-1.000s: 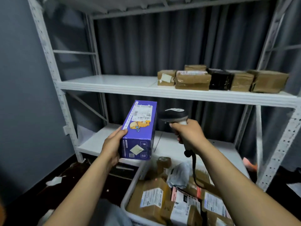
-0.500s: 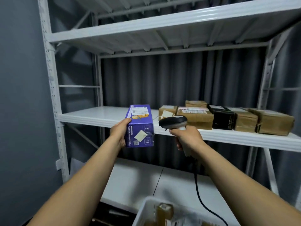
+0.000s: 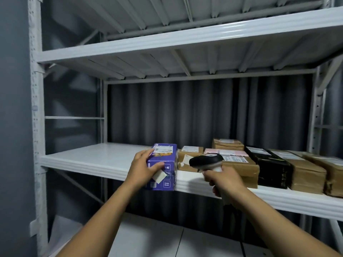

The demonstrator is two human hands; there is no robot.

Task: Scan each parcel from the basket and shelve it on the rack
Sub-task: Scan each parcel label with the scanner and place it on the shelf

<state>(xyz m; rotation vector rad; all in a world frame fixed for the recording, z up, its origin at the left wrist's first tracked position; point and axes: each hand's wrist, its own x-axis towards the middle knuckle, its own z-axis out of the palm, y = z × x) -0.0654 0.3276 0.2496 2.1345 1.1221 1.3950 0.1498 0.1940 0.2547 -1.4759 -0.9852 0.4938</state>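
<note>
**Purple box reaching the middle shelf, scanner held aside**

Head view. One second earlier the purple box [image 3: 169,175] was held up before the scanner above the basket. Half a second ago it was level with the shelf edge. Here it lies flat on the middle shelf [image 3: 92,164] of the rack [image 3: 37,127], its near end overhanging the front lip. It sits at the left end of the row of shelved parcels [image 3: 274,169], just beside a small brown parcel [image 3: 191,154]; whether the two touch cannot be told. The left hand [image 3: 143,169] grips the box's near end, thumb across the front face and fingers curled over the top left edge. The right hand [image 3: 222,182] is closed round the handle of the scanner [image 3: 206,161], whose head sits in front of the row, just right of the box. The basket has passed out of view below. Reading: the scan of this parcel appears done and shelving is nearly complete. It remains to push the box fully onto the shelf, release it, and return to the basket for the next parcel
</note>
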